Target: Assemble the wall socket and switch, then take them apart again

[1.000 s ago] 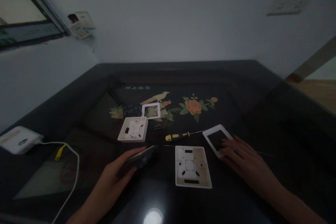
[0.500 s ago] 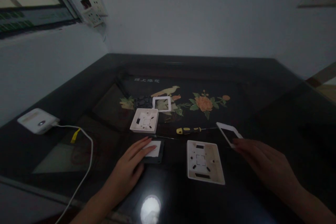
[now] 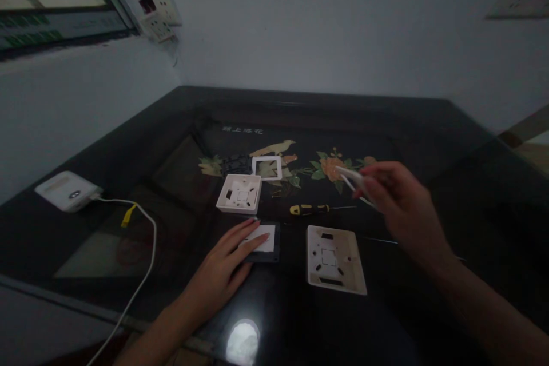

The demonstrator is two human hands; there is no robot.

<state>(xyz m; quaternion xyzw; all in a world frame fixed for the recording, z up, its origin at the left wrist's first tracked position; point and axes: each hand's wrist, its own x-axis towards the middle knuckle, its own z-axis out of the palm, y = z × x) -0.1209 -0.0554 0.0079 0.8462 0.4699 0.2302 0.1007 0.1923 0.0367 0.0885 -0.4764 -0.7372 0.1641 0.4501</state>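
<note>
My left hand [image 3: 229, 257] rests on a dark square plate with a white centre [image 3: 268, 240], its fingers gripping the left side. Above the table at the right, my right hand [image 3: 397, 200] is closed on a thin white frame [image 3: 357, 184], which is tilted and seen nearly edge-on. Between the hands lies an open white square box [image 3: 337, 260]. A second white box [image 3: 240, 194] sits beyond my left hand. The yellow and black screwdriver [image 3: 309, 210] lies left of my right hand.
Another white frame [image 3: 266, 168] lies beside a dark bracket [image 3: 235, 165] on the black table [image 3: 343, 108]. At the left are a white device [image 3: 67, 191] and its white cable [image 3: 152, 246]. Wall sockets [image 3: 158, 17] are at the back left.
My right hand has lifted the white frame up and away from the table, towards the left. My left hand and the dark plate have shifted slightly right.
</note>
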